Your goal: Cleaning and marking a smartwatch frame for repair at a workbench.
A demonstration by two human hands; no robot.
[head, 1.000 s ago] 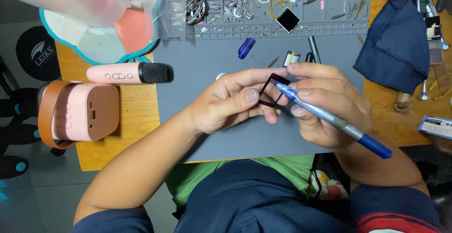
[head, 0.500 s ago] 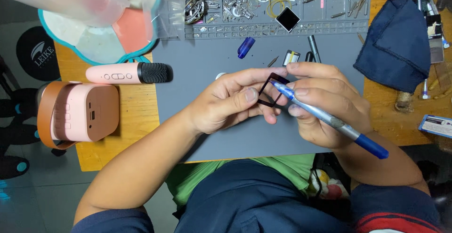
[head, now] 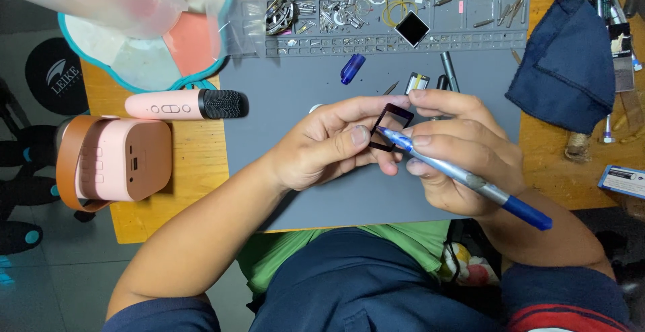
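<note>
My left hand (head: 329,145) pinches a small black square frame (head: 390,128) between thumb and fingers above the grey work mat (head: 289,104). My right hand (head: 463,154) grips a blue pen-shaped tool (head: 470,181), its tip resting on the inner edge of the frame. The right forefinger also touches the frame's top right corner. Both hands meet over the middle of the mat.
A blue cap (head: 353,68) and a black square part (head: 412,28) lie near the mat's tray of small metal parts (head: 322,16). A pink microphone (head: 185,104) and pink speaker (head: 114,161) sit left. A dark blue cloth (head: 571,70) lies right.
The pen tip has shifted slightly along the frame's edge; hands and frame stay in nearly the same place.
</note>
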